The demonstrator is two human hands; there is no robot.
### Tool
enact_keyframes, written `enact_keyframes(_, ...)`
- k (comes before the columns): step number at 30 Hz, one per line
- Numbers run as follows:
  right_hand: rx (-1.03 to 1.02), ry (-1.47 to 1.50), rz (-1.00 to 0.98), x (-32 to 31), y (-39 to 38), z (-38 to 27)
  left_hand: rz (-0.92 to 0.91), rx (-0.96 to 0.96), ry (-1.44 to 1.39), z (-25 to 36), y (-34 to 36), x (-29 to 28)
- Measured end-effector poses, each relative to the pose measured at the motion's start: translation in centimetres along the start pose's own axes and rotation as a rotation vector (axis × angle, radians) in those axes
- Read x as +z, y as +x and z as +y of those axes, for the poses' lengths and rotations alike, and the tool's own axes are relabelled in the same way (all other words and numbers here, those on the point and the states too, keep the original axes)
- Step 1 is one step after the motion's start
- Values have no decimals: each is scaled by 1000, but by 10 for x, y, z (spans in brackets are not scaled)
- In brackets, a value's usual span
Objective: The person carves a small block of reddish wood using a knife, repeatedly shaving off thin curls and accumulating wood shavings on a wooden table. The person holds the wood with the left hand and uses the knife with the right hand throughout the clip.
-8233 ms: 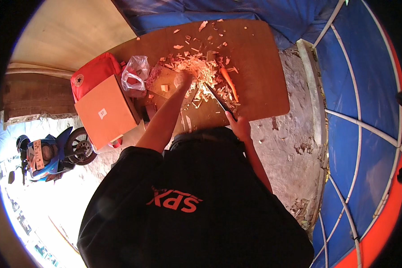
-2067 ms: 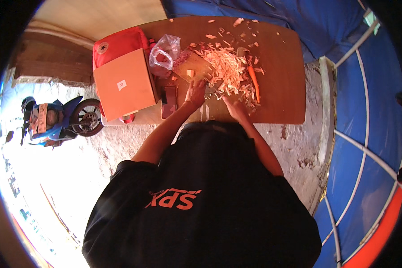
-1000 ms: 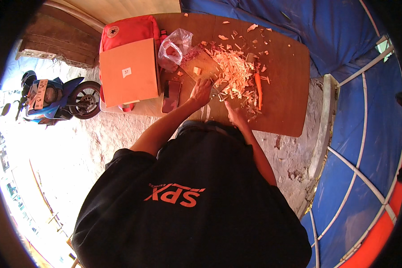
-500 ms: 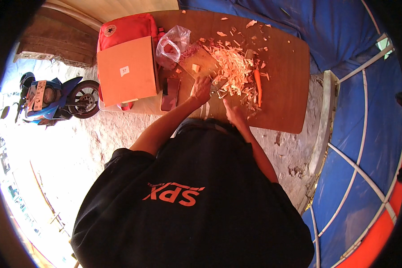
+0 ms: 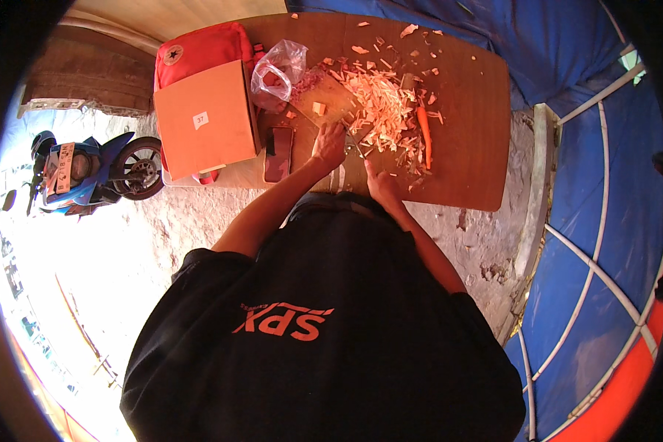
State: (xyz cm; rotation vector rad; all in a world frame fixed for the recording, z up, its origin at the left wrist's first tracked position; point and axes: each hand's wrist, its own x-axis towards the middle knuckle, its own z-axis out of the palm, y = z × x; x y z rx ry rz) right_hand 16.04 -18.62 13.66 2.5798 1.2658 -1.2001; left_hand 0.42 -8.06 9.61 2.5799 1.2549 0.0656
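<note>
Heap of pale orange carrot shavings lies mid-way along the brown wooden surface, spilling over a small wooden cutting board. One whole orange carrot lies lengthwise at the heap's right edge, touching the scraps. Left hand rests at the heap's near-left edge, fingers curled down onto the board — what it pins is too small to tell. Right hand sits just beside it, nearer the body, closed around something thin that points toward the heap; likely a knife handle, but I cannot tell. Outward to the left: a dark flat phone lying on the surface, a crumpled clear plastic bag, then an orange cardboard box resting on a red fabric bag. Beyond the surface — a blue motorbike on pale ground; blue tarpaulin at right.
</note>
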Motion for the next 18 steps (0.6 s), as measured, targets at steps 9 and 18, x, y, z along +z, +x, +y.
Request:
enact_keyframes(9,-18,144,-49,-4,4,0,74,11,24,0,-1,1)
enact_keyframes(18,-15,151,-129,10,22,5,-30,-20,34,-1,2,1)
